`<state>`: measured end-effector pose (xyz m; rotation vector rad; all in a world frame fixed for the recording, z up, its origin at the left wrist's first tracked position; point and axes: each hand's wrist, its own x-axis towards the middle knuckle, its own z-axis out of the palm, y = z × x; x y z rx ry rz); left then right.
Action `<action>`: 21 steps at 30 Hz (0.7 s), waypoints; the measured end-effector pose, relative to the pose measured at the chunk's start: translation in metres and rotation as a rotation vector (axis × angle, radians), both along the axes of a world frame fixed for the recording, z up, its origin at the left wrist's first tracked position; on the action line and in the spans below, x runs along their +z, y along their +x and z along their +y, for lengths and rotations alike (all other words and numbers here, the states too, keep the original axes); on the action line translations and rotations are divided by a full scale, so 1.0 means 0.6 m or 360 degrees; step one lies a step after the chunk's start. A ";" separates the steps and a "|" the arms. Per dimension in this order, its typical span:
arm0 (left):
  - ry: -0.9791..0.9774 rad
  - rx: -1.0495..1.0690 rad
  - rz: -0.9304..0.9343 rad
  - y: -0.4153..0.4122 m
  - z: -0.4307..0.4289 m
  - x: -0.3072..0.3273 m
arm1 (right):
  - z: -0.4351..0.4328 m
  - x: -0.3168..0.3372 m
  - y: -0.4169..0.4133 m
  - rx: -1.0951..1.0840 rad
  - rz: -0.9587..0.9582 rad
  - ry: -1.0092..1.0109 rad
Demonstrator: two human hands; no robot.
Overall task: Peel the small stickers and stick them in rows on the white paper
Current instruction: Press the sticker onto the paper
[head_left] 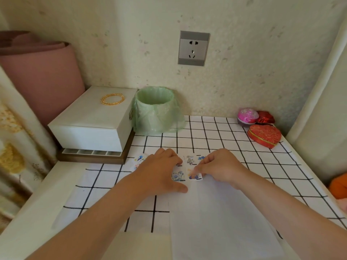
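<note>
Small stickers (178,175) in 2 rows at the far edge of the white paper (216,212), tiny dark lettering on them too blurred to read. Near-row sticker (196,177) pinched by right hand (219,166); left hand (159,170) pressing the paper alongside, thumb spread, holding nothing. Bare paper from there to the near edge.

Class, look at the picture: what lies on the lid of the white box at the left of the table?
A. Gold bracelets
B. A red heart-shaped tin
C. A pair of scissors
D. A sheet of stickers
A: gold bracelets lie in a ring on the lid of the white box, and nothing else rests there.
</note>
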<state>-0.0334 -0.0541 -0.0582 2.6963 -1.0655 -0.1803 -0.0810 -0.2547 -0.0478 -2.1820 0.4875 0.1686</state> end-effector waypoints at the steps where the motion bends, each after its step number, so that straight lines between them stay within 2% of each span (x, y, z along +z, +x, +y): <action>1: 0.0000 0.0002 0.0003 0.000 0.000 0.000 | 0.000 0.000 0.000 0.0007 -0.0006 -0.0019; 14: 0.0030 -0.0077 -0.0100 -0.007 -0.005 0.000 | 0.007 -0.005 0.004 0.0014 -0.0010 -0.0266; 18: -0.0080 -0.0244 0.0029 -0.016 -0.009 0.007 | 0.011 -0.004 0.006 0.0008 0.0018 -0.0363; 21: 0.0002 -0.0316 0.0027 -0.027 -0.009 0.007 | 0.018 0.000 0.006 0.0011 0.0050 -0.0531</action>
